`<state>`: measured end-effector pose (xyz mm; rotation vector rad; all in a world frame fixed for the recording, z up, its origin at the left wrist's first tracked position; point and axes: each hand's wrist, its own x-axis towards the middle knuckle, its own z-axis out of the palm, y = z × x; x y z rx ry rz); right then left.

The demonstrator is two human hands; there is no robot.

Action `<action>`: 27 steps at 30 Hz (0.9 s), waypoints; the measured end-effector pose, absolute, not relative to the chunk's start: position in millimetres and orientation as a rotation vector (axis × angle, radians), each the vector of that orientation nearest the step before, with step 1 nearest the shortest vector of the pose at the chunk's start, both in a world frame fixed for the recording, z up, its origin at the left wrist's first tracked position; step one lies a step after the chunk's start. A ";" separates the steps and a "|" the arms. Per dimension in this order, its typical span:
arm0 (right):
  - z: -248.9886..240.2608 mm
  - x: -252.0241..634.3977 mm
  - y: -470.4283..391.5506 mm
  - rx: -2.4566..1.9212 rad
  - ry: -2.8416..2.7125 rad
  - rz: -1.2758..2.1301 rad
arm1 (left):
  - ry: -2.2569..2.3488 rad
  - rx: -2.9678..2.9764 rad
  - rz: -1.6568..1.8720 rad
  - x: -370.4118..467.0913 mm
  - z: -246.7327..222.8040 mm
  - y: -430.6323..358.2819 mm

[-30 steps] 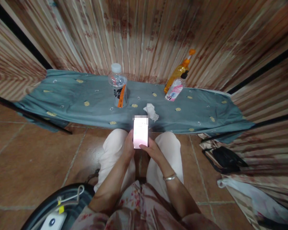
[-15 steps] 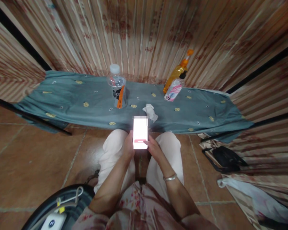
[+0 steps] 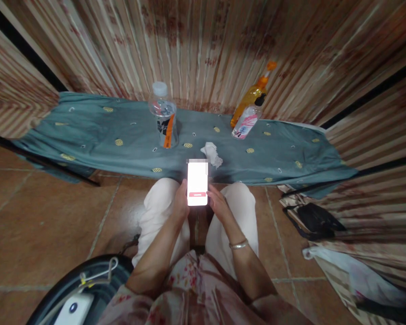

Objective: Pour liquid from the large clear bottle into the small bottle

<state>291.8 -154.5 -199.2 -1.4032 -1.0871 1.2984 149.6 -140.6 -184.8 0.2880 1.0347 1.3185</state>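
A lit smartphone (image 3: 197, 180) is held upright above my knees, its screen mostly white with a red bar near the bottom. My left hand (image 3: 181, 198) is closed round the phone's left edge. At the right edge, my right hand (image 3: 219, 202) grips the phone with its fingers bent; a silver bangle circles that wrist. Just beyond the phone lies a crumpled white tissue (image 3: 211, 154) on a cloth-covered low table (image 3: 135, 153).
A clear plastic bottle (image 3: 165, 119) stands on the table's left half. An orange pump bottle (image 3: 248, 106) and a smaller clear bottle with a pink label (image 3: 246, 123) stand at the right. A black bag (image 3: 318, 219) lies right; a white device (image 3: 75, 309) sits lower left.
My right thumb has lifted off the phone's red bar and drawn back to the right edge. The view has shifted slightly; the bottles and tissue keep their places.
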 end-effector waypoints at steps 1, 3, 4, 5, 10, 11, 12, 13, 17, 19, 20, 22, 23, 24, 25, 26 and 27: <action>-199.5 290.7 -154.7 -1.395 -1.081 1.312 | 1.033 0.286 1.318 149.9 -184.9 -140.4; -198.4 290.1 -155.0 -1.372 -1.092 1.333 | 1.029 0.281 1.309 150.9 -184.8 -139.9; -196.9 290.5 -155.1 -1.360 -1.100 1.338 | 1.027 0.277 1.302 151.5 -184.5 -139.6; -194.8 291.3 -155.1 -1.351 -1.108 1.342 | 1.025 0.274 1.296 152.2 -184.0 -139.3; -184.1 295.2 -155.0 -1.321 -1.137 1.382 | 1.019 0.263 1.291 155.3 -180.3 -138.8; -182.9 295.0 -155.0 -1.322 -1.131 1.385 | 1.019 0.263 1.289 155.5 -179.5 -139.0; -181.9 294.5 -155.1 -1.321 -1.120 1.388 | 1.018 0.264 1.284 155.5 -178.8 -139.3; -181.0 293.8 -155.2 -1.316 -1.105 1.399 | 1.018 0.267 1.280 155.5 -178.3 -139.5; -176.6 291.8 -155.6 -1.265 -1.070 1.500 | 1.018 0.275 1.275 155.5 -177.4 -139.8; -174.4 291.3 -155.7 -1.240 -1.062 1.529 | 1.023 0.278 1.287 155.8 -177.4 -139.7; -173.5 291.1 -155.8 -1.229 -1.057 1.532 | 1.028 0.281 1.294 155.9 -177.4 -139.7; -172.5 290.4 -155.8 -1.211 -1.050 1.532 | 1.039 0.289 1.303 155.9 -177.0 -140.0; -172.2 290.0 -155.7 -1.212 -1.049 1.531 | 1.045 0.294 1.307 155.8 -176.6 -140.2; -172.0 289.6 -155.6 -1.222 -1.051 1.531 | 1.051 0.299 1.311 155.6 -176.1 -140.5; -171.9 289.2 -155.5 -1.237 -1.055 1.532 | 1.058 0.302 1.316 155.5 -175.6 -140.8; -171.7 288.9 -155.3 -1.251 -1.058 1.536 | 1.064 0.303 1.321 155.5 -175.1 -141.2; -171.5 288.5 -155.1 -1.259 -1.059 1.540 | 1.068 0.303 1.327 155.5 -174.7 -141.4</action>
